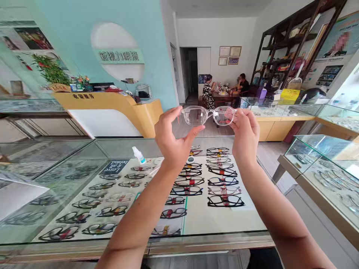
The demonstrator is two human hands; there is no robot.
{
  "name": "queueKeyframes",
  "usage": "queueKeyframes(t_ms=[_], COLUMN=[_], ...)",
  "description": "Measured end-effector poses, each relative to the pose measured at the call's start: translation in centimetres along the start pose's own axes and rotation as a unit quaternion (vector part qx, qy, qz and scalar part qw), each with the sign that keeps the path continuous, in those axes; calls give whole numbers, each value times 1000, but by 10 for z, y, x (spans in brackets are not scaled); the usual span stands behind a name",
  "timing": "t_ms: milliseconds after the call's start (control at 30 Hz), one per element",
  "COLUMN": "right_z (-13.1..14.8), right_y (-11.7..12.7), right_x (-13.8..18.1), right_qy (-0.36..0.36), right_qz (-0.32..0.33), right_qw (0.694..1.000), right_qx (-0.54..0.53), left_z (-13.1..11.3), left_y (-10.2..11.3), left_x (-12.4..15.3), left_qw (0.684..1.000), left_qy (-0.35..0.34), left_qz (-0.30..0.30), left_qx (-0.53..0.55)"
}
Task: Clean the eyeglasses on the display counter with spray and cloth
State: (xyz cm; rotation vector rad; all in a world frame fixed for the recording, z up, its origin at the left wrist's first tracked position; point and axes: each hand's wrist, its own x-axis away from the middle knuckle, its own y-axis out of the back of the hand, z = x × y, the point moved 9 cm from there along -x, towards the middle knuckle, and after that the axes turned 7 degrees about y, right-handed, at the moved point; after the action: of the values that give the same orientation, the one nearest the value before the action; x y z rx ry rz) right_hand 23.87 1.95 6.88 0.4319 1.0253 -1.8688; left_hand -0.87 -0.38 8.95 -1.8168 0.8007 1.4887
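A pair of clear-framed eyeglasses is raised above the glass display case, lenses facing me. My left hand grips its left end near the hinge, with the thumb stretched out below the left lens. At the other end, my right hand pinches the frame by the right hinge and temple. Below my hands, several rows of eyeglasses lie in the case, many with dark frames and red or yellow tags. My left forearm hides part of the middle rows.
A small white spray bottle stands on the case near a dark printed card. Another glass case is at the right. Beyond are a wooden counter and two people seated at a table.
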Motion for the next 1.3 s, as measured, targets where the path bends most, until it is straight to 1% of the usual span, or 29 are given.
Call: queueKeyframes(t_ms=[133,267,367,433,500,633,767,867,933,1000,1200,1300], right_z=[-5,0,15,26,32,27,22,21,24,28,30,34], right_y=[1,1,-2,-6,-10,-12,-14,-16,-17,-17,-20,-16], right_x=[1,4,8,12,17,18,15,15,16,18,21,14], right_qy=[11,43,118,182,215,209,202,188,189,200,224,220], right_qz=[3,8,14,17,21,48,83,101,101,99,92,95], right_qw=[1000,997,988,974,961,960,952,963,969,969,960,959], right_qx=[17,60,98,137,172,183,212,166,123,106,143,150], left_z=[19,31,36,37,38,37,36,35,35,35,34,36], left_y=[-10,-19,-23,-24,-23,-21,-26,-30,-31,-33,-36,-34], left_x=[2,4,6,8,9,10,11,12,13,13,14,12], left_qw=[999,995,992,990,988,988,989,986,983,981,983,985], left_qy=[31,47,40,26,11,-2,14,20,22,22,21,19], left_qz=[17,27,27,21,11,5,33,48,54,62,75,76], left_qx=[35,87,115,137,153,154,143,160,173,182,166,157])
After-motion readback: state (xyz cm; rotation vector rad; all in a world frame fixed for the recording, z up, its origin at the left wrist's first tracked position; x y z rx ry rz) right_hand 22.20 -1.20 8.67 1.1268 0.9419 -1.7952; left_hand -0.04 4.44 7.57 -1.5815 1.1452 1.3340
